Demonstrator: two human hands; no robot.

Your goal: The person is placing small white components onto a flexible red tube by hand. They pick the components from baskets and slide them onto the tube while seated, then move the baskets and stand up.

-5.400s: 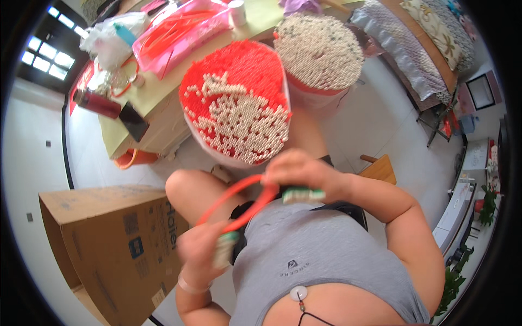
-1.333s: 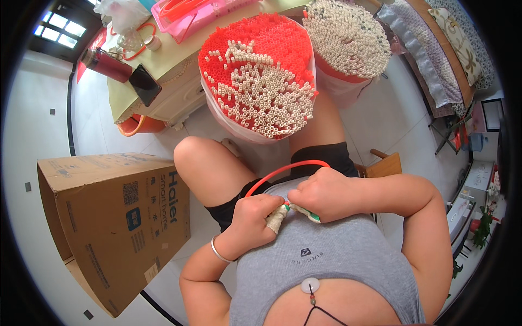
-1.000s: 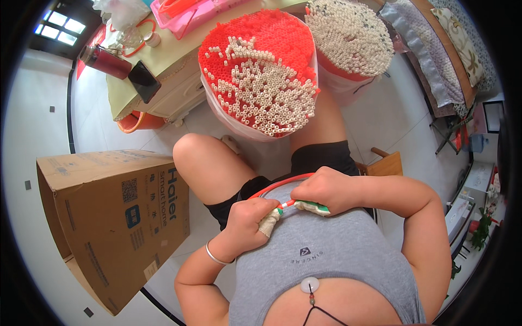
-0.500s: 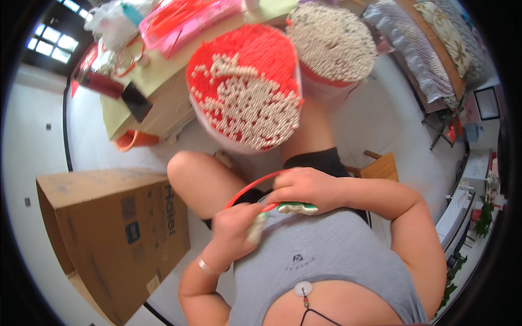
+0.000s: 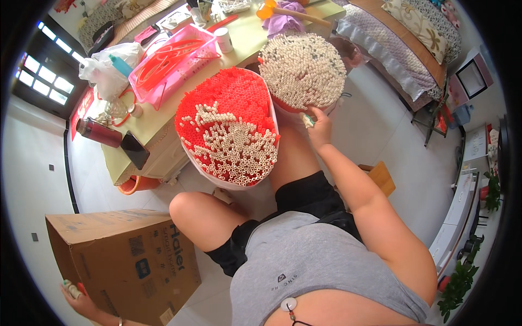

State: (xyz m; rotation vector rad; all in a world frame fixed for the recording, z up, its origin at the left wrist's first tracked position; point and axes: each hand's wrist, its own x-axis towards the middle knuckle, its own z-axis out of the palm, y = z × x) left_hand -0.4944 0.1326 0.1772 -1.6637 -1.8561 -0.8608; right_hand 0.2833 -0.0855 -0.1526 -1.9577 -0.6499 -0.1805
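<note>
Over at one o'clock stands a bundle of cream-ended red tubes (image 5: pixel 302 70), the right hand (image 5: pixel 321 128) at its near edge; I can't tell whether those fingers pinch one. At eight o'clock the left hand (image 5: pixel 80 303), a red piece (image 5: pixel 82 288) against it, is by the cardboard box (image 5: pixel 117 266); its grip is unclear too. Each tube looks light, smooth, probably bendy: best pinched singly near its pale end.

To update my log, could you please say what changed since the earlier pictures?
The left hand swung out left to the brown cardboard box; the right hand reached forward to the near edge of the round bundle of cream-tipped tubes. The curved red tube both held is no longer between them; an unclear red thing shows at the left hand. Box and bundle stayed put.
</note>
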